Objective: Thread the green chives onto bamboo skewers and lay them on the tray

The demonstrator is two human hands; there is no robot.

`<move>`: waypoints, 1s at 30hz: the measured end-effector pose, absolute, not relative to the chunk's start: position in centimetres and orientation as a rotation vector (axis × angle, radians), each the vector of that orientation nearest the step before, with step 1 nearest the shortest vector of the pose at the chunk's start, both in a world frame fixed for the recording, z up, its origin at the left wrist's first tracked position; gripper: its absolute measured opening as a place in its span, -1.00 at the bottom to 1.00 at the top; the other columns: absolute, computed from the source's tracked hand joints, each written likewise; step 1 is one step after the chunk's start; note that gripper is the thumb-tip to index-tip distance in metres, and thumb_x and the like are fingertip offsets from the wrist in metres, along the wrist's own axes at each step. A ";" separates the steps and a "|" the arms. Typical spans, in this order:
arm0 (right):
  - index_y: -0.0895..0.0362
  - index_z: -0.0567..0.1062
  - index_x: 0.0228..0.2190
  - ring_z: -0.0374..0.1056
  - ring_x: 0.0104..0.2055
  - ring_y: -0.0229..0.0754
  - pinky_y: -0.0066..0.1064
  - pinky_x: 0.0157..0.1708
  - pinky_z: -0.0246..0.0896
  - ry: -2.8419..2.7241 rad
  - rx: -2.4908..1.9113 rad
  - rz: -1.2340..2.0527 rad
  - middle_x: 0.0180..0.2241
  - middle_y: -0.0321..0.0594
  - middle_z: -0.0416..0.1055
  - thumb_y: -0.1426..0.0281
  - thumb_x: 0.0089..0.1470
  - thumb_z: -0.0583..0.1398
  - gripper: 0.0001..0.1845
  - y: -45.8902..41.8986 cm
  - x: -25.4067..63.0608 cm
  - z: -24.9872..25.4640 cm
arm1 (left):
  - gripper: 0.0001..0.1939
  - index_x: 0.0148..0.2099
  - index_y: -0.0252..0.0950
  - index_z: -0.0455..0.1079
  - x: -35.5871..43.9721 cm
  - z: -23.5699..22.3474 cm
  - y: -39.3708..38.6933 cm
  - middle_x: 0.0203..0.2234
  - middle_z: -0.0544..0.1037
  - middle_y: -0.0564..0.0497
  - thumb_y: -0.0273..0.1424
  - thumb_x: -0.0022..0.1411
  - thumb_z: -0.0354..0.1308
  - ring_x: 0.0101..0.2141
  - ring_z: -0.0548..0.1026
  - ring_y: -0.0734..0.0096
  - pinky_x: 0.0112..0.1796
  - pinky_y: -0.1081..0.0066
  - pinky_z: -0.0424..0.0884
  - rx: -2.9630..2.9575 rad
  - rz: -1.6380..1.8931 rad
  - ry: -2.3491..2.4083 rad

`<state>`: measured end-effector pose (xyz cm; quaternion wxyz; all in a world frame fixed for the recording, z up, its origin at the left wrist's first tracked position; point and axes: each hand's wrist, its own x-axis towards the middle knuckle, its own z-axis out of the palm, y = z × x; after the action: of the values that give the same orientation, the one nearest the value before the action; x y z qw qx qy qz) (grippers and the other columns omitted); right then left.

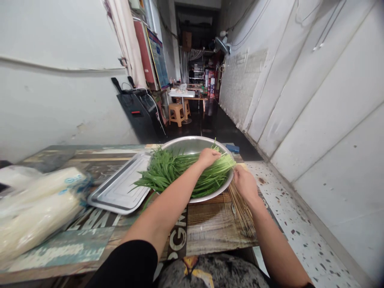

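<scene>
A large steel bowl [193,140] holds a heap of garlic chives [168,170], their leafy ends to the left and pale stems to the right. My left hand [209,158] reaches across the bowl, fingers closed on the chives near the stem ends. At the bowl's right rim, my right hand [246,183] has its fingers curled in at the stem tips; what they pinch is hidden. Thin wooden skewers [241,212] lie in a loose bunch on the table, below and beside my right hand.
Left of the bowl, a metal tray [120,188] lies partly under overhanging leaves. Plastic-wrapped pale packs [45,208] rest on the patterned wooden table [210,236]. Behind the bowl is a blue object [233,149]. A black machine [141,112] and stools [176,114] stand beyond.
</scene>
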<state>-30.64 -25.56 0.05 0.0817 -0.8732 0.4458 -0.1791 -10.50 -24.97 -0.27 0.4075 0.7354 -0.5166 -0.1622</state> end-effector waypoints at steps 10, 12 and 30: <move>0.13 0.49 -0.13 0.32 -0.40 -0.17 -0.40 -0.45 -0.13 1.341 -2.613 -0.511 -0.38 -0.14 0.50 0.39 0.28 -0.04 -0.68 -25.4 -30.5 0.4 | -0.80 -0.19 -0.26 0.61 -10.6 -0.3 -25.0 -0.23 0.65 0.00 -0.42 0.12 0.24 -0.17 0.57 0.34 -0.08 0.46 0.40 1.860 -0.410 -1.290; 0.13 0.49 -0.14 0.32 -0.40 -0.17 -0.40 -0.44 -0.13 1.342 -2.613 -0.508 -0.38 -0.14 0.50 0.38 0.28 -0.04 -0.67 -25.4 -30.6 0.4 | -0.80 -0.19 -0.26 0.61 -10.6 -0.3 -25.1 -0.23 0.65 0.00 -0.42 0.12 0.24 -0.18 0.57 0.35 -0.08 0.46 0.40 1.863 -0.409 -1.279; 0.14 0.48 -0.16 0.32 -0.40 -0.17 -0.40 -0.45 -0.15 1.334 -2.632 -0.522 -0.38 -0.14 0.50 0.39 0.28 -0.04 -0.69 -25.6 -30.6 0.1 | -0.81 -0.21 -0.28 0.62 -10.8 -0.1 -25.0 -0.23 0.65 -0.02 -0.41 0.11 0.25 -0.18 0.57 0.32 -0.11 0.45 0.40 1.883 -0.407 -1.228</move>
<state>-30.64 -25.61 0.15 0.0725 -0.8760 0.4440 -0.1736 -10.80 -25.03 -0.06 0.4153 0.7497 -0.4891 -0.1621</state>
